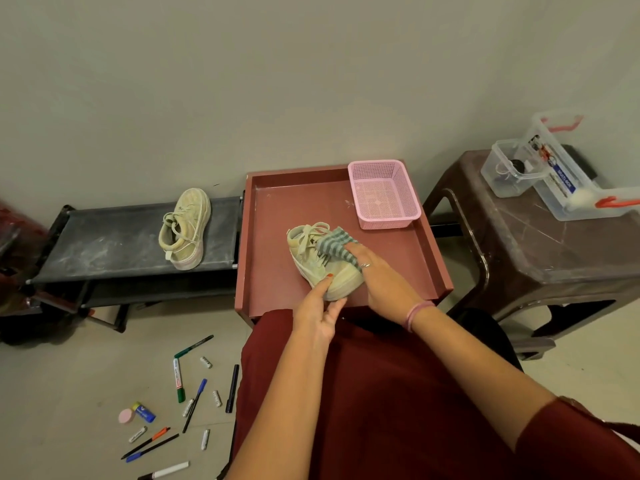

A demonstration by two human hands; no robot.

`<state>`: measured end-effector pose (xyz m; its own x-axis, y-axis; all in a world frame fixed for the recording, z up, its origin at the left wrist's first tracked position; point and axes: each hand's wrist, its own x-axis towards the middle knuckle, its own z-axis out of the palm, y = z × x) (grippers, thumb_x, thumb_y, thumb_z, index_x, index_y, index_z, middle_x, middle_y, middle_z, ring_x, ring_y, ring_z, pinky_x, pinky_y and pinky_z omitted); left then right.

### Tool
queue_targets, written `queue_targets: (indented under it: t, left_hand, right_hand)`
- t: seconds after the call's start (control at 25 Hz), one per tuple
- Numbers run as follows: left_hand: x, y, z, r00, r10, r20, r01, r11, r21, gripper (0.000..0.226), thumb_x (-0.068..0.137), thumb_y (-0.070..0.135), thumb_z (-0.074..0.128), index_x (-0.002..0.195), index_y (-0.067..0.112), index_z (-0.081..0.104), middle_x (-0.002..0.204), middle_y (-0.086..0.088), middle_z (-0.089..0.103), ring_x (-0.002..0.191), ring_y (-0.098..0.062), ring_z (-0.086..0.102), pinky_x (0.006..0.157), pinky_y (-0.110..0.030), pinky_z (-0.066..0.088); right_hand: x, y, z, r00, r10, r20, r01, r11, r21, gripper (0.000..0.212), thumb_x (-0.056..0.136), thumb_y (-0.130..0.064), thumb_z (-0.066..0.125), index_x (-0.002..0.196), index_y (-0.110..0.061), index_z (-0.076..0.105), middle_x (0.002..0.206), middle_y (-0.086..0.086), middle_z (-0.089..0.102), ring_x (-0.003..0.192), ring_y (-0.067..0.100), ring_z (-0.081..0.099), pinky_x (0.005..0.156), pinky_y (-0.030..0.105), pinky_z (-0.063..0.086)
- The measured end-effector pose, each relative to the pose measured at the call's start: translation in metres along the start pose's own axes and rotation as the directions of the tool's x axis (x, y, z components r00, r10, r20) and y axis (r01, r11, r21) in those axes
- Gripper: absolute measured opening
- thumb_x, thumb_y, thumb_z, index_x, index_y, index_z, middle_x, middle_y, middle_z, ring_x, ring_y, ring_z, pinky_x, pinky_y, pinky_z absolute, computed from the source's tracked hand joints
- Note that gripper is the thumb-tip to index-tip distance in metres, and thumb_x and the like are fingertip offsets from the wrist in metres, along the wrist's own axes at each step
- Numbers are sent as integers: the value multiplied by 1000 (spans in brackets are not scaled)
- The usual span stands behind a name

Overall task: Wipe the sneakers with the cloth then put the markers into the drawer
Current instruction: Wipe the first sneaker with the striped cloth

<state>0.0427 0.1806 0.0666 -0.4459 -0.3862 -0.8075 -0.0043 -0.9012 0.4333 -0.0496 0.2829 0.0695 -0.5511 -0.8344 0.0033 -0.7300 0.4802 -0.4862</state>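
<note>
Partly, my right hand [375, 275] hides the striped cloth [334, 245] it presses on the sneaker [318, 263]; its fingers lie fairly straight over the cloth, and I cannot tell whether the thumb pinches it. The sneaker's heel is covered by my left hand [317, 311], whose fingers are curled around that end, thumb on top. How the fingers sit under the sole is hidden.

The sneaker lies in the red tray [270, 237], near its front edge and about midway between the side walls. Its long axis runs diagonally: toe toward the tray's far left, heel toward the near right, laces up. A pink basket [384, 195] stands in the tray's far right corner, apart from the shoe.

The second sneaker [185, 230] rests on its side on the dusty black rack [114, 240] to the left, at the right end, toe pointing to the wall.

Markers [179, 379] and pens lie scattered on the pale tiled floor [69, 393] at lower left, pointing every way, with small batteries, a blue stick and a pink round thing too small to name. One white marker is cut off at the bottom edge.

To the right a brown plastic stool [540, 244] carries clear boxes [554, 174]; their contents are hard to make out. A plain grey wall stands behind.
</note>
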Motion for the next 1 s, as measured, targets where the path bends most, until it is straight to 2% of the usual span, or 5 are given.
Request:
queue_targets:
  t: [0.16, 0.32, 0.6, 0.8, 1.0]
  left_hand:
    - [4, -1, -2, 1000, 5, -21, -4, 1000, 15, 34, 85, 8, 69, 116, -3, 61, 115, -17, 65, 86, -18, 67, 66, -26, 59]
    - [0, -4, -3, 1000, -14, 28, 14, 1000, -4, 30, 87, 0, 64, 116, -5, 59, 116, -20, 64, 89, -20, 66, 61, -29, 59]
    - [-9, 3, -3, 996, -43, 73, 40, 998, 50, 6, 87, -5, 60, 93, -3, 61, 91, -17, 65, 79, -21, 65, 67, -34, 59]
    - [-4, 15, -17, 982, -149, 115, 145, 988, 45, 25, 86, 0, 64, 109, -7, 59, 97, -21, 63, 91, -27, 64, 50, -34, 59]
    - [6, 24, -13, 982, -163, 98, 159, 986, 50, 41, 85, 11, 69, 122, -4, 57, 114, -20, 58, 97, -26, 62, 48, -28, 57]
  right_hand:
    - [-21, -22, 40, 938, -336, -87, 241, 812, -532, 51, 88, -13, 30, 134, -8, 50, 141, 8, 49, 135, 26, 41, 111, 45, 34]
    - [-17, 5, 43, 882, -443, -157, 244, 718, -652, 44, 92, -19, 36, 135, -15, 46, 138, 2, 53, 130, 21, 47, 108, 42, 31]
    - [-7, 15, 39, 932, -263, -247, 256, 965, -63, 47, 84, -7, 47, 129, -20, 48, 135, 1, 51, 131, 14, 36, 113, 38, 26]
    - [0, 9, 35, 980, 57, -188, 55, 839, 541, 71, 71, 15, 37, 130, -23, 43, 137, -2, 43, 134, 7, 34, 117, 33, 23]
    - [1, -2, 26, 984, 149, -94, -69, 816, 575, 81, 73, 23, 34, 143, -19, 31, 150, -4, 25, 141, 21, 25, 119, 38, 17]
